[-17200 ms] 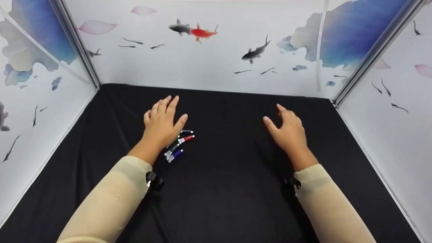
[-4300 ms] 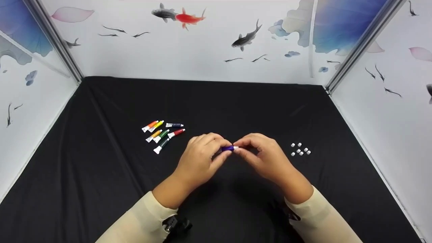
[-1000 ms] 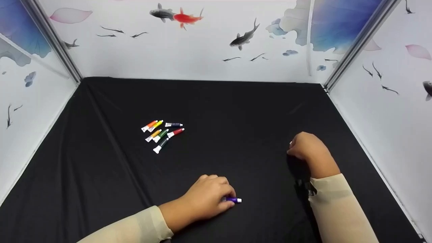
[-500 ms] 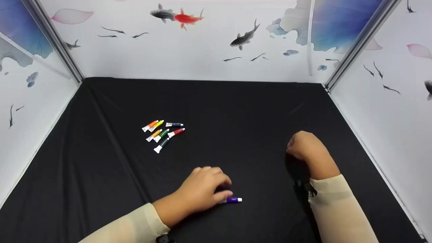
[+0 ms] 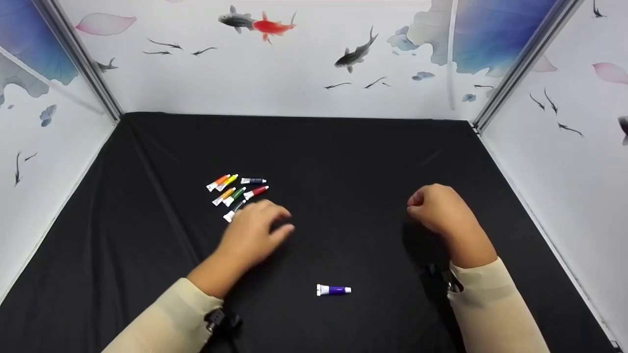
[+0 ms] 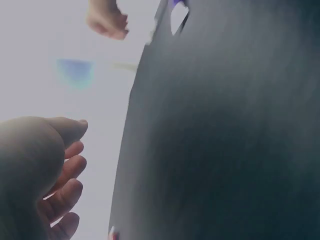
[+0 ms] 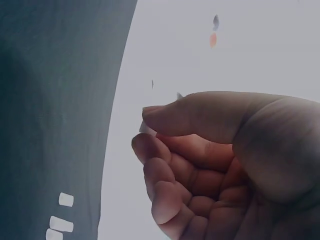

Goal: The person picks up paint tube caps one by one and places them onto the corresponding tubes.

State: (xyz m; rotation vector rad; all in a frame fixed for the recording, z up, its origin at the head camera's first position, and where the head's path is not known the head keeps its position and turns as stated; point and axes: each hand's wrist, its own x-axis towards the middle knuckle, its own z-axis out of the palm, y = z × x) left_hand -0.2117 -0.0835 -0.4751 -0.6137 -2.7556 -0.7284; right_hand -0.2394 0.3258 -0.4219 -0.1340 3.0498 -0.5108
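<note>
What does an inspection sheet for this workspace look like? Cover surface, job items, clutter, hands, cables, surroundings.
Surface: black cloth, a few creases.
Job's things: purple tube lying alone, capped; cluster of paint tubes at left; loose white caps on the cloth by the right hand.
Clutter: nothing seen.
Hands: left hand relaxed, holding nothing, beside the cluster; right hand curled, seemingly pinching a white cap between thumb and forefinger.
Cables: nothing seen.
Surroundings: white walls printed with fish; metal corner posts.
</note>
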